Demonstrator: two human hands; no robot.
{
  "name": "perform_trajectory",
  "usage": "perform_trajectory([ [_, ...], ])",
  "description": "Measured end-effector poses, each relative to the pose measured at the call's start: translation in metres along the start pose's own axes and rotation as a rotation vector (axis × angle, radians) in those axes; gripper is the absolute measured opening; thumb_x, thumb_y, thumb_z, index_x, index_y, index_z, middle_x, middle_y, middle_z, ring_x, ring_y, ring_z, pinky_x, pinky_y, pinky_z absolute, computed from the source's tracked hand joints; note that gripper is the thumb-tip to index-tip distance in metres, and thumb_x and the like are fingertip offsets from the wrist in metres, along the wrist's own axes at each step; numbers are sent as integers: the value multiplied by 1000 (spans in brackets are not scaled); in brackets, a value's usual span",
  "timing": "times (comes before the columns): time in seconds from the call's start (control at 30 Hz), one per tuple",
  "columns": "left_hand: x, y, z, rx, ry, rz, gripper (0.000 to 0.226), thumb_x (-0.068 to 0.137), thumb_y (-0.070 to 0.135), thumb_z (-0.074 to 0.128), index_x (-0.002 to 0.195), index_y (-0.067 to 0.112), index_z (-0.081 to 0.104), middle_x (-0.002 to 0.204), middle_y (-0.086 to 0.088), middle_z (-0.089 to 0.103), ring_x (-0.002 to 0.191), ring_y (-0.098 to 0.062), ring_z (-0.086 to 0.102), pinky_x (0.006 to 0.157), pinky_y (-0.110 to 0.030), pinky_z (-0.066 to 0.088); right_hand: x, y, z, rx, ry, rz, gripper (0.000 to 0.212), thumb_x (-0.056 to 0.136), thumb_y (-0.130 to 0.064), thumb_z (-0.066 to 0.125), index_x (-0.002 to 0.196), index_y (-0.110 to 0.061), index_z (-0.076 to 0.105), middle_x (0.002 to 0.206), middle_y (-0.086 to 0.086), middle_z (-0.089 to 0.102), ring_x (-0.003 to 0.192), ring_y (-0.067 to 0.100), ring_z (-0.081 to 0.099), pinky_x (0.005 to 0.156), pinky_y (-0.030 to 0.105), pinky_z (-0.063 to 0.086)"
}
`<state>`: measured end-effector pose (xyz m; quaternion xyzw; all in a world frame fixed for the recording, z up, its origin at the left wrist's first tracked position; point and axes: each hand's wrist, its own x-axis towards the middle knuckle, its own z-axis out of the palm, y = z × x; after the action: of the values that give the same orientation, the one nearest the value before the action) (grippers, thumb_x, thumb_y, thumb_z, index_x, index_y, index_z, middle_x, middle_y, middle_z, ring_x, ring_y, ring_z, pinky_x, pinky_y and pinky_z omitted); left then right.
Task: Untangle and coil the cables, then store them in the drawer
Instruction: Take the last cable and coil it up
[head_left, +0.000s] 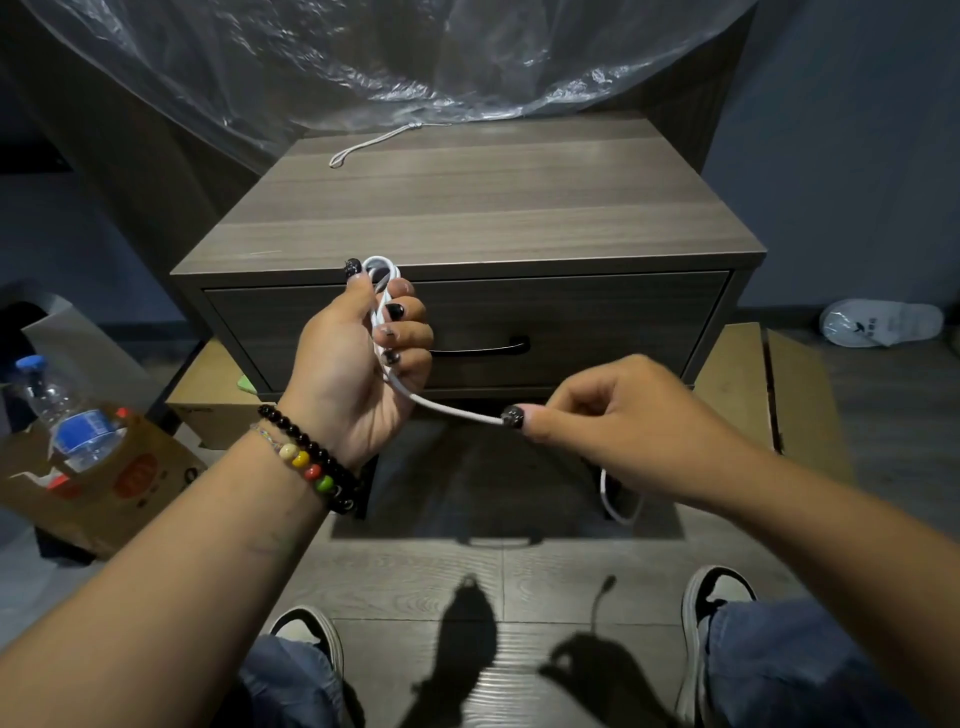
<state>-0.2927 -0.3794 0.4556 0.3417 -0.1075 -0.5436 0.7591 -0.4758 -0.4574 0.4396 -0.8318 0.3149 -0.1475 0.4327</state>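
Observation:
My left hand (358, 358) grips several loops of a white cable (447, 408) in front of the drawer (597, 312), which is closed and has a black handle (483, 349). The cable's free length runs down and right to my right hand (602, 410), which pinches it between thumb and finger. Below that hand the cable's tail hangs in a curve (615, 501). A second cable, grey-white (371, 143), lies on the far left of the nightstand top (467, 208).
Clear plastic sheeting (389, 57) hangs behind the nightstand. A cardboard box (104, 478) with a water bottle (72, 415) stands at the left. Flattened cardboard (779, 389) lies to the right, a white slipper (880, 322) beyond it. My shoes (311, 639) are on the wood floor.

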Motion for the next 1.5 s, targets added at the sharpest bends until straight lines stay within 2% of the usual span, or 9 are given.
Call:
perform_trajectory([
  [0.33, -4, 2, 4, 213, -54, -113, 39, 102, 40, 26, 75, 18, 45, 59, 6, 53, 29, -2, 36, 31, -8, 28, 0, -5, -55, 86, 8, 28, 14, 71, -31, 75, 70, -17, 77, 61, 11, 65, 53, 10, 49, 50, 22, 40],
  [0.43, -5, -2, 5, 303, -53, -101, 43, 103, 39, 26, 73, 15, 45, 69, -5, 69, 50, -5, 63, 45, -14, 50, 2, -2, -50, 18, 87, -8, 11, 73, -30, 77, 72, -19, 77, 71, 8, 72, 64, 22, 61, 63, 36, 51],
  [0.5, -5, -5, 4, 313, -101, -114, 45, 102, 38, 26, 70, 13, 44, 94, -17, 73, 81, -18, 73, 69, -27, 59, 2, 0, -49, 5, 139, -17, 9, 74, -28, 77, 73, -20, 77, 73, 5, 73, 77, 26, 67, 73, 42, 55],
  [0.6, -7, -8, 2, 381, -176, -177, 46, 102, 40, 26, 68, 14, 43, 120, -22, 64, 111, -27, 64, 90, -42, 52, 4, 2, -49, 10, 173, -42, 8, 75, -28, 77, 73, -20, 77, 68, 0, 72, 66, 14, 65, 64, 29, 53],
  [0.77, -11, -14, -3, 489, -348, -430, 50, 99, 43, 30, 65, 14, 53, 130, -24, 57, 121, -35, 56, 94, -51, 46, 4, 3, -45, 18, 189, -77, 5, 74, -24, 79, 71, -21, 77, 60, -4, 70, 50, -3, 54, 48, 9, 39],
  [0.93, -17, -20, 0, 544, -421, -542, 41, 90, 44, 40, 73, 8, 50, 111, -28, 66, 90, -30, 71, 67, -35, 60, 5, 3, -43, 7, 210, -122, 4, 72, -26, 79, 71, -23, 77, 65, -4, 72, 62, 7, 64, 58, 21, 49],
  [1.13, -16, -25, 5, 674, -296, -439, 37, 91, 43, 33, 80, 11, 48, 63, -10, 62, 41, -12, 54, 37, -18, 42, 7, 4, -44, 8, 224, -121, 4, 73, -28, 78, 71, -27, 76, 63, -11, 70, 56, -2, 58, 51, 13, 45],
  [1.27, -12, -29, 4, 780, -264, -355, 44, 100, 39, 27, 92, 7, 56, 61, -7, 54, 40, -9, 45, 39, -17, 35, 10, 6, -41, -28, 239, -105, 5, 74, -29, 79, 70, -27, 77, 60, -9, 69, 56, 1, 58, 55, 18, 45],
  [1.5, -13, -28, 0, 787, -431, -486, 46, 96, 37, 41, 113, -1, 61, 75, -6, 53, 61, -14, 56, 54, -23, 50, 10, 8, -40, -120, 227, -112, 7, 71, -34, 79, 72, -28, 77, 66, -7, 71, 69, 8, 66, 69, 34, 55],
])
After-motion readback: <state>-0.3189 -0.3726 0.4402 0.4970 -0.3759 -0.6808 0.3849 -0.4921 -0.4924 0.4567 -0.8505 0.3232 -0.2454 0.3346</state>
